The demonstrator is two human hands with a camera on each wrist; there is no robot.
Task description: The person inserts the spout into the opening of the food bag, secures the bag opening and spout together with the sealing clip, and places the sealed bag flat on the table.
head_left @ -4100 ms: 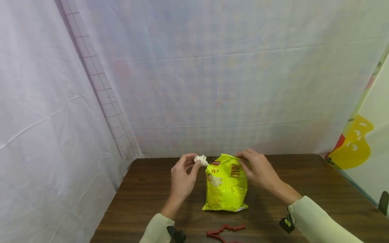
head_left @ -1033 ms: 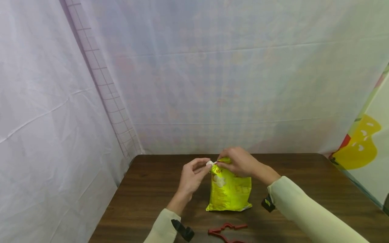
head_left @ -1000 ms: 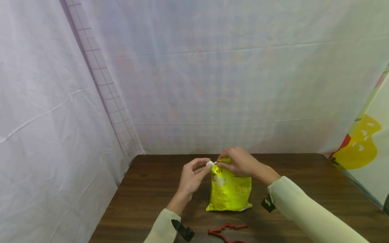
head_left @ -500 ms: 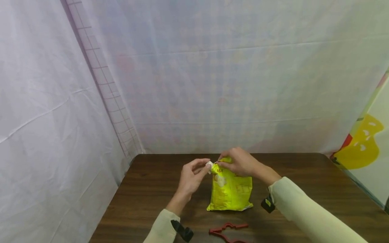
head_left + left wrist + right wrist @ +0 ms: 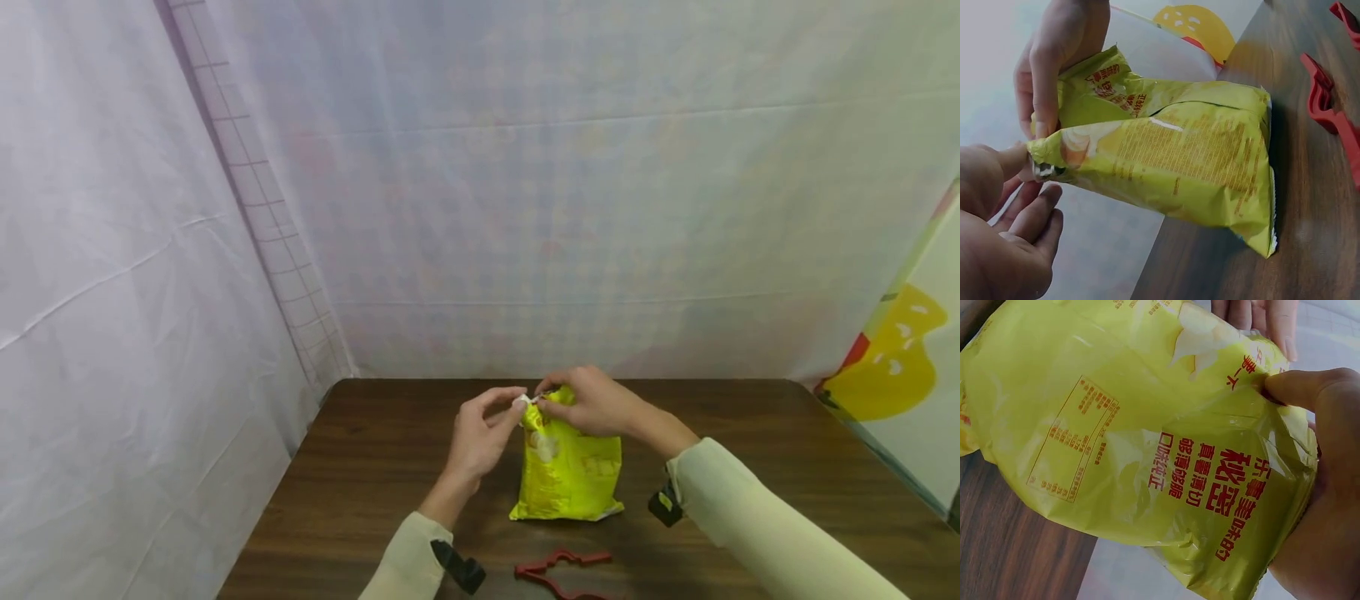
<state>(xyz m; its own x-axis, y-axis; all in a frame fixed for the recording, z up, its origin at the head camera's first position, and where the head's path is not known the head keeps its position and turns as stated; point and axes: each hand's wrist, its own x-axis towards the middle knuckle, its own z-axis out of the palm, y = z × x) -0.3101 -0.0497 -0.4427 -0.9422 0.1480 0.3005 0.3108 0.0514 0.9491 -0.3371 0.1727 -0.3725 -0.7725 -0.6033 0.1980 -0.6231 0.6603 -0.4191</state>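
Observation:
A yellow potato chip bag (image 5: 572, 483) stands on the table, its top folded over to the left. At its top left corner my left hand (image 5: 474, 435) pinches a small white piece (image 5: 522, 401) between thumb and fingers; its kind is too small to tell. My right hand (image 5: 596, 406) pinches the bag's top edge just beside it. In the right wrist view the right thumb (image 5: 1304, 387) presses the yellow film, and the other fingers are mostly hidden behind it. Silvery lining shows at the gathered corner in the left wrist view, close to the left fingers (image 5: 1032, 215).
A red hinged bag clip (image 5: 543, 573) lies spread apart in front of the bag. The dark wooden table (image 5: 360, 467) reaches back to a pale curtain (image 5: 570, 208). Another curtain (image 5: 150, 317) hangs along the left side.
Since the oldest frame the right hand has moved left, folding the bag's top over towards the left hand. The left hand has shifted right, and less of the white piece shows.

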